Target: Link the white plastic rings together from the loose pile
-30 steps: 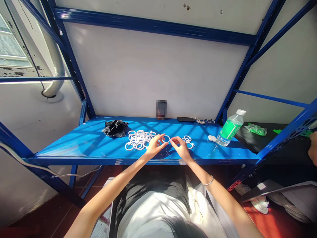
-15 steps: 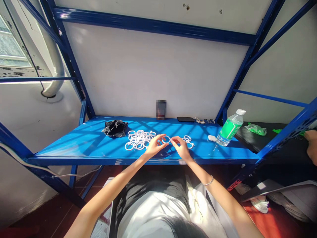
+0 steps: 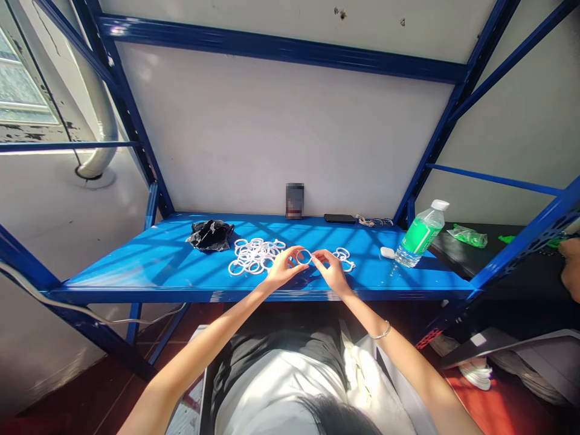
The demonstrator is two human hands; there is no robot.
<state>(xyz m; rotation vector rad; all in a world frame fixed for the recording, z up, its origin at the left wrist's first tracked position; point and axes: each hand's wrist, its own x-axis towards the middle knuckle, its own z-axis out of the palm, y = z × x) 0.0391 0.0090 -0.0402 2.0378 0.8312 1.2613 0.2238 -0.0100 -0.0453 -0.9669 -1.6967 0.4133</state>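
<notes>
Between my two hands is a white plastic ring (image 3: 303, 257), held just above the blue table (image 3: 149, 266). My left hand (image 3: 284, 266) grips its left side between thumb and fingers. My right hand (image 3: 330, 267) pinches the ring's right edge with the fingertips. A heap of similar white rings (image 3: 254, 255) lies to the left of my left hand. Behind my right hand, a smaller group of white rings (image 3: 345, 258) rests on the table, partly hidden by that hand.
A crumpled black plastic bag (image 3: 211, 234) lies at the left. Along the back are a blurred dark box (image 3: 295, 201), a black phone-like slab (image 3: 339, 218) and a coiled cable (image 3: 374, 222). A water bottle (image 3: 421, 234) and small white case (image 3: 387, 252) stand right. Another person's hand (image 3: 571, 266) shows far right.
Hardly anything differs. Both hands keep their hold on the ring, which is turned very slightly.
</notes>
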